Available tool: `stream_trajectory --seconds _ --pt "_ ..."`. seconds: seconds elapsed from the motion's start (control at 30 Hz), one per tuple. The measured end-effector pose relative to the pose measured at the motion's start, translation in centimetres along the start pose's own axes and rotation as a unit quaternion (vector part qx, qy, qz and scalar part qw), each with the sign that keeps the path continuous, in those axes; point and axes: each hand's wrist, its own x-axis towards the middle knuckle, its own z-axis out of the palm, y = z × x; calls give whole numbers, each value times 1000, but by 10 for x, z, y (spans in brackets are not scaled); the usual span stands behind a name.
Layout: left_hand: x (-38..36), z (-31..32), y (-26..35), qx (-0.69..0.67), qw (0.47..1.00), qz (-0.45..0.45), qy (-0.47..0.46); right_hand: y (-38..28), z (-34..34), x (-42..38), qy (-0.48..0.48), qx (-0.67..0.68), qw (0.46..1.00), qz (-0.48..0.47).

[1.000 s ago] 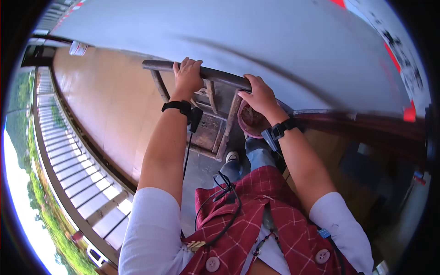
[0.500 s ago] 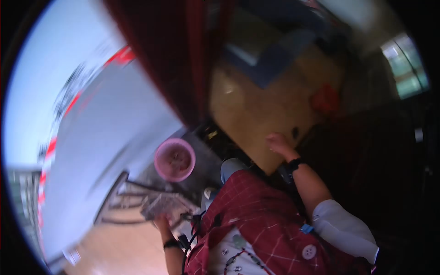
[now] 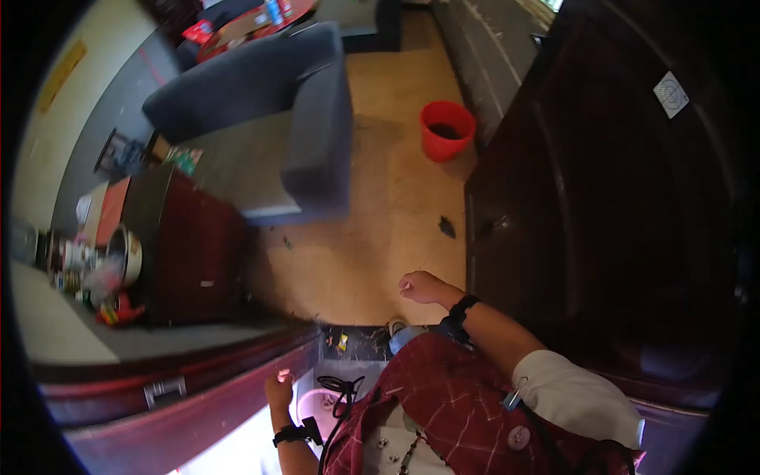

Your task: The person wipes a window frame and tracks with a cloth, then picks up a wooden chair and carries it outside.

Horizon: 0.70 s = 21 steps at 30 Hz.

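My right hand (image 3: 425,287) is raised in front of my body over the wooden floor (image 3: 372,261), its fingers curled into a loose fist with nothing visible in them. Lower on the left, my left hand (image 3: 279,390) is held with its fingers bent in, near the edge of a dark red door (image 3: 229,396). I see no object in it, though the fingers are small and partly turned away. Beside that hand in the view is a pink basin (image 3: 302,408), mostly covered by a black cable (image 3: 342,389) and my checked clothing. Both wrists wear black bands.
A blue-grey sofa (image 3: 317,150) stands ahead. A red bucket (image 3: 447,142) and a dark scrap (image 3: 447,227) are on the floor. Left is a dark red cabinet (image 3: 198,253) with a pot (image 3: 129,257) and clutter near it. A dark door (image 3: 602,206) stands on the right.
My view has swung from the outdoor ground and pink basin to the room inside. The basin and my left hand now appear lower. My right hand stays curled in front of me.
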Motion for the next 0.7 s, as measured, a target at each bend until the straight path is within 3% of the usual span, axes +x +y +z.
stream_trajectory --seconds 0.07,0.13,0.2,0.23,0.37,0.43,0.5,0.6,0.63,0.7 --pt "49 -3 65 -26 999 25 -20 5 -42 13 15 59 998 9" --pt "83 -3 139 -72 987 135 -41 17 -73 23 105 208 969 83" --pt "119 -1 192 -201 957 170 -122 3 -112 23 163 240 953 86" --pt "119 -10 246 -198 955 177 -133 -1 -127 23 208 260 939 87" --pt "125 -48 412 -288 905 290 -116 29 -147 41 241 299 916 112" --pt "135 -66 473 -424 784 397 -219 43 -150 50 220 379 884 161" --pt "133 -73 542 -474 656 497 -312 63 -153 62 208 375 880 204" --pt "147 -60 613 -521 527 477 -473 89 -151 92 199 405 861 237" --pt "154 -49 631 -533 491 455 -518 84 -159 98 238 408 838 273" --pt "174 -22 653 -554 460 395 -571 80 -167 103 272 407 807 330"
